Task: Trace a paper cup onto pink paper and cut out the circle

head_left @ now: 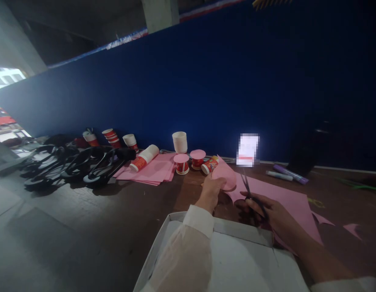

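My left hand pinches the edge of a round piece of pink paper and keeps it above the table. Closed round the handles of dark scissors, my right hand is just to the right of that piece. The scissor blades point up and away from me, slightly apart. Beneath them a large pink sheet with a curved cut edge lies on the brown table. Two red paper cups topped with pink discs, one of them the nearer cup, stand left of my left hand, and a printed cup lies on its side.
A white box sits close in front of me. Pink sheets bear a lying stack of cups. Black headset-like gear fills the left. Markers, a lit phone screen and paper scraps are rightward. A blue partition rises behind.
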A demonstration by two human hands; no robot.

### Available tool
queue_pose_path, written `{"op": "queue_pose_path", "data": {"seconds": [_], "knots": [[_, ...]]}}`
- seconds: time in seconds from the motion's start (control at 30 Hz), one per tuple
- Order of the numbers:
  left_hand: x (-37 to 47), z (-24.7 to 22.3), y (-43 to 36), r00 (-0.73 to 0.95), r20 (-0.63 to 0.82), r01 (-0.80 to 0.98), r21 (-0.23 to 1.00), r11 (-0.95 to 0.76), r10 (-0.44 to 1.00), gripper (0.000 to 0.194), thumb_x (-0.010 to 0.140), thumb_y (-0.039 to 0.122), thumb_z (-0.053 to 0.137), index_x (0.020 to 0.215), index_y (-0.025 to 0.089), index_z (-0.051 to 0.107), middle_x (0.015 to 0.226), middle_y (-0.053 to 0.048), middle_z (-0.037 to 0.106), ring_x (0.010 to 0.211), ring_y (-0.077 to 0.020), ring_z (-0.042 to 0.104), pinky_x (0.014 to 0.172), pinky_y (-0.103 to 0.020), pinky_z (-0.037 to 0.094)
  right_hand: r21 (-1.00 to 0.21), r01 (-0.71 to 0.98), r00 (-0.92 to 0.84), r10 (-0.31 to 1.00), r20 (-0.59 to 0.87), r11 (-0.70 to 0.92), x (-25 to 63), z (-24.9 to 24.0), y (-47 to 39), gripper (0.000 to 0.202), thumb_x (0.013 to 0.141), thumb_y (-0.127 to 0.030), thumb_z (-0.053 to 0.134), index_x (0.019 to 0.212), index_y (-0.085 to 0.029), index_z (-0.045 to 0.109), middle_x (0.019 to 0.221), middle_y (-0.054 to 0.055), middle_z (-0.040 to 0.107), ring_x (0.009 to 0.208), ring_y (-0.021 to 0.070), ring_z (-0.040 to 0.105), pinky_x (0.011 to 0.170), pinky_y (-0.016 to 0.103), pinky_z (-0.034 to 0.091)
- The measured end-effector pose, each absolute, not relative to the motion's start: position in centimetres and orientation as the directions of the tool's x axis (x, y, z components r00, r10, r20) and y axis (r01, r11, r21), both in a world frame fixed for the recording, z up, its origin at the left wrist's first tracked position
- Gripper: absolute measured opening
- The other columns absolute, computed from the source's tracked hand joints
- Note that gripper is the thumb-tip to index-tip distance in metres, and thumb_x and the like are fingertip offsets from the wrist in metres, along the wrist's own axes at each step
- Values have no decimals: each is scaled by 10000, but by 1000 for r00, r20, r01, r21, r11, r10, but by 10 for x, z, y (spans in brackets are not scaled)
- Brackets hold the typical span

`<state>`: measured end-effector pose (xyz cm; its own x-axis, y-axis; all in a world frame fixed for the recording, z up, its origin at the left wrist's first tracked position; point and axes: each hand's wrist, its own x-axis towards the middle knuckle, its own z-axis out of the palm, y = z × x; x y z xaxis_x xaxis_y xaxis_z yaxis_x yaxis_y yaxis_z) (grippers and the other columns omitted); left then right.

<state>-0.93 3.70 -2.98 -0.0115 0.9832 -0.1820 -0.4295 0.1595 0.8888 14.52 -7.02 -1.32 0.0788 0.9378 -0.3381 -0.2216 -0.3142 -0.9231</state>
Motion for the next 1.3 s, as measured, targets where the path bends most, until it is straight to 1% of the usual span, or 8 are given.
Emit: {"op": "queue_pose_path", "data": {"seconds": [0.1,0.27,0.37,0.5,0.67,0.9,1.07,1.3], "knots": [[-10,-28,35,17,-142,-452,882,134,990,339,532,153,800,866,142,740,757,-38,726,713,-168,640,690,-284,491,-925,-217,71,940,-333,-312,146,-15,-69,718,630,-466,958,1247,-181,728,974,102,800,744,170,710,625,251,585],[-11,-17,29,36,-166,-519,840,160,986,310,543,180,829,837,140,741,758,-48,724,691,-158,651,660,-269,501,-942,-161,95,945,-313,-296,146,-16,-68,739,635,-486,945,1258,-151,730,837,79,773,628,151,648,539,251,519],[-10,-11,26,55,-193,-541,819,191,980,309,533,188,837,822,136,743,762,-59,725,689,-173,670,642,-274,509,-944,-131,92,945,-315,-302,147,-14,-68,755,641,-512,934,1275,-163,721,872,83,782,630,141,640,542,244,511],[-9,-10,24,95,-167,-569,800,191,981,315,516,203,853,799,126,740,765,-63,720,691,-180,670,652,-289,518,-943,-126,106,941,-322,-308,147,-13,-69,753,640,-543,922,1272,-186,721,905,88,794,657,154,659,565,253,522],[-6,-12,22,126,-169,-534,819,211,977,346,504,231,879,793,123,723,737,-44,688,664,-164,622,664,-299,496,-944,-178,130,944,-302,-278,148,-17,-68,710,646,-548,914,1235,-194,737,907,91,800,698,176,681,515,238,478],[-3,-9,15,152,-238,-408,869,280,959,268,568,253,866,734,142,688,601,0,594,566,-115,497,582,-261,414,-963,-154,140,960,-243,-222,149,-23,-67,723,648,-574,906,1234,-187,736,778,44,757,575,154,608,458,259,429],[-4,-12,16,159,-221,-398,877,267,962,299,562,270,869,769,145,694,605,4,589,581,-118,485,586,-260,393,-965,-151,133,963,-235,-214,148,-22,-67,698,680,-556,898,1249,-192,722,845,49,777,562,138,583,470,261,420],[-4,-14,15,178,-215,-381,885,268,960,314,571,297,894,752,152,683,603,9,581,581,-122,494,590,-269,414,-967,-128,151,960,-238,-220,149,-22,-67,715,676,-559,900,1262,-189,719,804,42,761,537,131,556,462,266,423]]}}
